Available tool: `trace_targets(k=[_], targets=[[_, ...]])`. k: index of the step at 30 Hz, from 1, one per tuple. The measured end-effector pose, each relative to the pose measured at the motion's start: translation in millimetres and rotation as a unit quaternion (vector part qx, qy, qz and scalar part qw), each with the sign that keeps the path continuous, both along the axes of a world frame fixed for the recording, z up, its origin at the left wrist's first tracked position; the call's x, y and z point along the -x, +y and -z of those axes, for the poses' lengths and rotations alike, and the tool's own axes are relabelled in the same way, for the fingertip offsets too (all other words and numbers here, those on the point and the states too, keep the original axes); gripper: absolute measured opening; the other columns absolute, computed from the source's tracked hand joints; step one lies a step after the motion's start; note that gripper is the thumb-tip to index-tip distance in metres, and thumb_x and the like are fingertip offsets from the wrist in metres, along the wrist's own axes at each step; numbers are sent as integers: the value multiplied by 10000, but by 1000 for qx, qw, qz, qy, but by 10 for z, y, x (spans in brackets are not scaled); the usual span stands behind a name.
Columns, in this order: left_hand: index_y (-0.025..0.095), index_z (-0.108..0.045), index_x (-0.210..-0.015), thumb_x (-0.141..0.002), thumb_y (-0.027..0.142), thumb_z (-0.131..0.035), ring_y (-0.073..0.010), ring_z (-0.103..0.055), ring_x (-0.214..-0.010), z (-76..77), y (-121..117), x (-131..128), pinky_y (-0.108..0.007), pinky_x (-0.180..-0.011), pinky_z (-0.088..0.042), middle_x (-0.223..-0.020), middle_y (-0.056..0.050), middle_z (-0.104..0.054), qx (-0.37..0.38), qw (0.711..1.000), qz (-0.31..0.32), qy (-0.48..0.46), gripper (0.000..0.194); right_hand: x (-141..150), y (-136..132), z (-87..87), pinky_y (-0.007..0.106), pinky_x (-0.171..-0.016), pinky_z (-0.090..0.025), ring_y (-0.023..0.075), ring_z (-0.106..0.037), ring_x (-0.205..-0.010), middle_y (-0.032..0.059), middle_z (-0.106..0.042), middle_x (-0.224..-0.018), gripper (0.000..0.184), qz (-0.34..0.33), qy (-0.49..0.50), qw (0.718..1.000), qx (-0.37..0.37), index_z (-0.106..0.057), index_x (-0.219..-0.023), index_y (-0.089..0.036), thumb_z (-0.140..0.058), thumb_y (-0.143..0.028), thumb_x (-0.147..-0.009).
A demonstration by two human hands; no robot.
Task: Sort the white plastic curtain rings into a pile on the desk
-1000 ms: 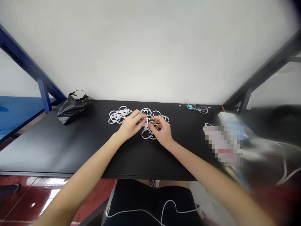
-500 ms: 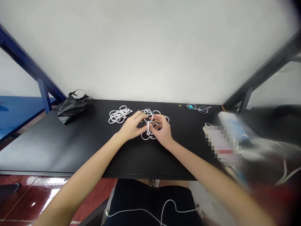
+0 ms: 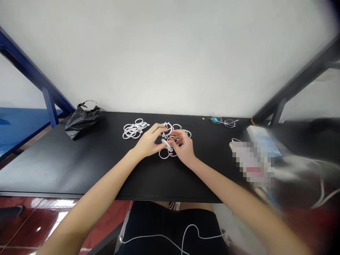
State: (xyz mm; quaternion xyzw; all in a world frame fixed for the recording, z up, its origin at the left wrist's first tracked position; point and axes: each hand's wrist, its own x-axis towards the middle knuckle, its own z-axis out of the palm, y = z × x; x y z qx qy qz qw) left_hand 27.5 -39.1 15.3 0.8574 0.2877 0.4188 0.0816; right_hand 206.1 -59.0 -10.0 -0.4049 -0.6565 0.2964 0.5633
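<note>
My left hand (image 3: 150, 140) and my right hand (image 3: 183, 144) meet over a loose group of white plastic rings on the black table. Between them is a white curtain ring (image 3: 166, 144), tilted, with a small eyelet at its lower end. My left thumb and my right thumb and fingers close on it. Just above, by my fingertips, shows another white ring (image 3: 170, 128), partly hidden by the fingers. More rings (image 3: 164, 153) lie under and behind my right hand. To the left of my left hand is a separate pile of white rings (image 3: 132, 131).
A crumpled black plastic bag (image 3: 82, 120) lies at the table's left rear. Eyeglasses (image 3: 223, 121) rest near the wall on the right. A white box (image 3: 261, 140), a blurred-out item and clear plastic are at the right. A white cable (image 3: 154, 236) crosses my lap.
The ring between my hands has turned from upright to a slant, its eyelet end swinging right. Both hands stay in nearly the same place. The piles have not visibly moved.
</note>
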Motion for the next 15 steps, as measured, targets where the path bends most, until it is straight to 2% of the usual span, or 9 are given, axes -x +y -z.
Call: trace_targets(k=[10, 15], targets=[[197, -568, -1140, -863, 304, -648, -231, -589, -1098, 2, 7, -12, -357, -850, -569, -1172, -125, -588, -6, 1000, -17, 4, 308, 8, -11, 2, 280, -589, -536, 164, -678, -709, 53, -709, -892, 143, 8, 1, 1000, 1, -590, -990, -224, -600, -314, -880], [186, -586, -1087, -918, 260, -556, -192, -604, -1028, 5, 25, -37, -305, -760, -595, -1112, -103, -588, 26, 998, -28, -49, 187, -10, -34, -28, 296, -607, -556, 146, -659, -651, 43, -708, -880, 140, -15, 10, 1000, 0, -588, -993, -227, -563, -328, -899]])
